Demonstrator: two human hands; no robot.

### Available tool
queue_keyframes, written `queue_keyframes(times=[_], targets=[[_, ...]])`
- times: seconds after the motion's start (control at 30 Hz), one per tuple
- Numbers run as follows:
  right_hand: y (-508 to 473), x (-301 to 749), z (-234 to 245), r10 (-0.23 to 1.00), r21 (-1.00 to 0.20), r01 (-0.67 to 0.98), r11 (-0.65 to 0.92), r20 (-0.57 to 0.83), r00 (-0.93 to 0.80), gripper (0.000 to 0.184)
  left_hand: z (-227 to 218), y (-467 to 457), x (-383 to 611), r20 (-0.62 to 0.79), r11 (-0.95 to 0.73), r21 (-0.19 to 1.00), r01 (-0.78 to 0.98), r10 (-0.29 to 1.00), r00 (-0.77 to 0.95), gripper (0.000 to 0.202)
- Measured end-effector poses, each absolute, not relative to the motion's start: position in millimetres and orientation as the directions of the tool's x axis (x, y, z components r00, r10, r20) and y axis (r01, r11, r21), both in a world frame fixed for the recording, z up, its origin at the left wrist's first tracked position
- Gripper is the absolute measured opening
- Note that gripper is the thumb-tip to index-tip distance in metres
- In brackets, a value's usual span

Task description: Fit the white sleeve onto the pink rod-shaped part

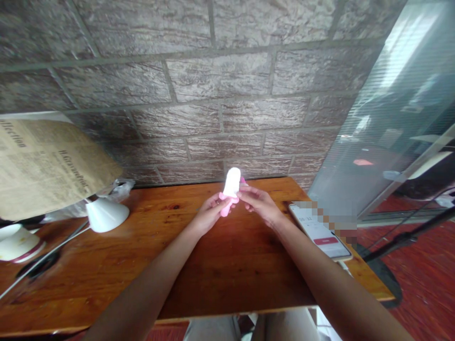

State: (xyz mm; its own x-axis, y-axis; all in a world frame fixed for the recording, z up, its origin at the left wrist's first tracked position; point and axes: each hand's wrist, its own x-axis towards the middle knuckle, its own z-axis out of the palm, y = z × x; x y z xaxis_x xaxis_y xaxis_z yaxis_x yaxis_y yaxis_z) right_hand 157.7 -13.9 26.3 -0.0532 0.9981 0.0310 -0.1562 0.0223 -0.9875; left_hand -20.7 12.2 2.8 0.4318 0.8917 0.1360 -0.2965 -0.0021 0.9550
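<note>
Above the far part of the wooden table, both hands hold up a small pink lamp (232, 183) with a rounded, brightly glowing white top. My left hand (212, 214) is closed on its pink base, thumb across the front. From the right, my right hand (259, 202) pinches at the lamp's lower edge, fingers bent. Another bit of pink shows behind the right fingertips; whether it belongs to the lamp I cannot tell. Glare washes out the detail of the white part.
On the wooden table (159, 265), a phone (320, 234) with a cable lies at the right. A table lamp (106, 215) with a newspaper-print shade and a paper cup (19, 244) stand at the left. The brick wall (199, 118) rises behind, beside a glass panel (384, 118).
</note>
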Motion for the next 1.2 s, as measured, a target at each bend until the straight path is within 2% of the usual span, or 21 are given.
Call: queue_keyframes(times=[0.13,0.37,0.7,0.87,1.0,1.2], targets=[[-13.0,159.6,27.6,0.999,-0.988,-0.148,0.038,0.041,-0.017,0.046,5.9,11.2,-23.4,0.098,0.073,0.927,-0.367,0.898,0.428,0.034],[-10.5,160.4,26.6,0.998,-0.988,-0.142,0.057,0.052,0.043,0.047,4.6,9.0,-22.4,0.027,0.171,0.915,-0.366,0.878,0.477,0.037],[-13.1,158.4,26.0,0.994,-0.990,-0.100,0.100,0.102,-0.022,0.039,5.8,9.3,-21.9,0.006,0.196,0.912,-0.361,0.872,0.490,0.041],[-13.9,160.3,26.6,0.983,-0.979,-0.136,0.151,0.162,-0.080,0.036,4.8,6.1,-19.6,0.012,0.203,0.919,-0.337,0.841,0.540,0.043],[-13.3,162.7,25.6,0.978,-0.977,-0.177,0.122,0.149,-0.145,0.036,7.6,3.8,-17.7,0.023,0.222,0.906,-0.359,0.824,0.567,0.043],[-13.2,164.9,25.3,0.969,-0.976,-0.182,0.122,0.157,-0.192,0.036,6.5,3.0,-18.1,0.061,0.159,0.920,-0.357,0.844,0.533,0.042]])
